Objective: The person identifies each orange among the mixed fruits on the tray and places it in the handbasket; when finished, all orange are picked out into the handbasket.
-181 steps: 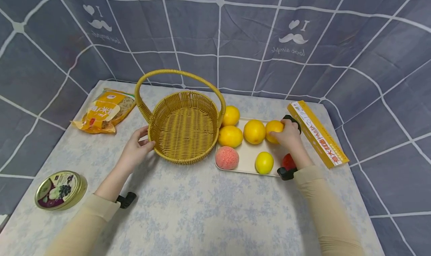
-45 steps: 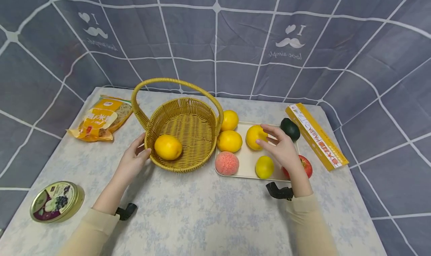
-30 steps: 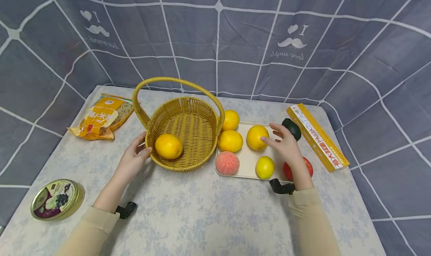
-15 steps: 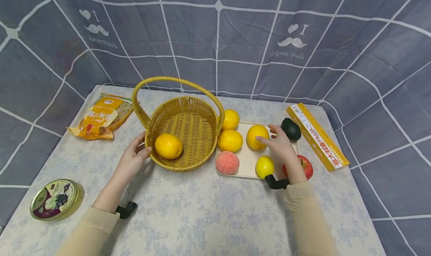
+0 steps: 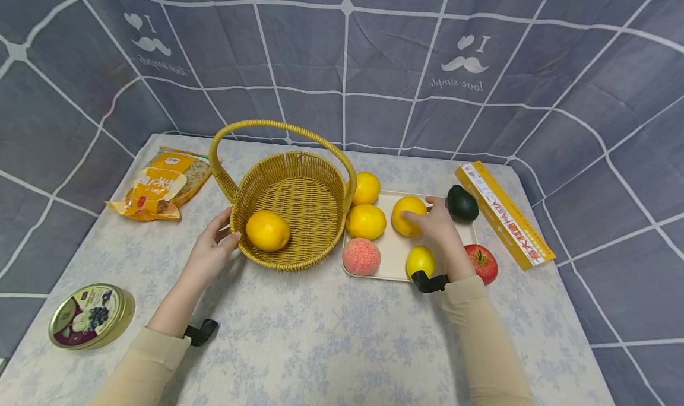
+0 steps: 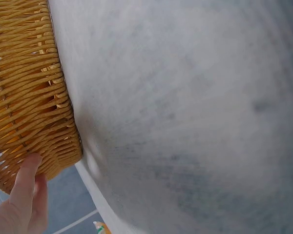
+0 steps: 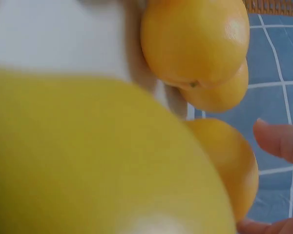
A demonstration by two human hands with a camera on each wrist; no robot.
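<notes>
In the head view, my left hand (image 5: pixel 209 253) rests its fingers against the outer left side of a wicker basket (image 5: pixel 315 231) with a tall handle. The left wrist view shows these fingers on the woven wall (image 6: pixel 31 105). One orange (image 5: pixel 268 231) lies inside the basket. My right hand (image 5: pixel 440 228) is around the right side of another orange (image 5: pixel 408 215) on a white tray (image 5: pixel 390 253). From the right wrist, the thumb (image 7: pixel 281 141) stands apart from that orange (image 7: pixel 234 165), while a finger reaches its underside. A yellow lemon (image 7: pixel 88 161) fills the near foreground.
Around the tray are two more oranges (image 5: pixel 366 222), a pink peach (image 5: pixel 361 257), a red apple (image 5: pixel 483 265) and a dark green avocado (image 5: pixel 462 204). A pasta box (image 5: pixel 504 216) lies far right. An orange food bag (image 5: pixel 162 184) and a round tin (image 5: pixel 91 316) are at left.
Over the six seconds, an orange from the tray has come into the basket. Lately my right hand has closed in leftward on the other orange; my left hand stays at the basket.
</notes>
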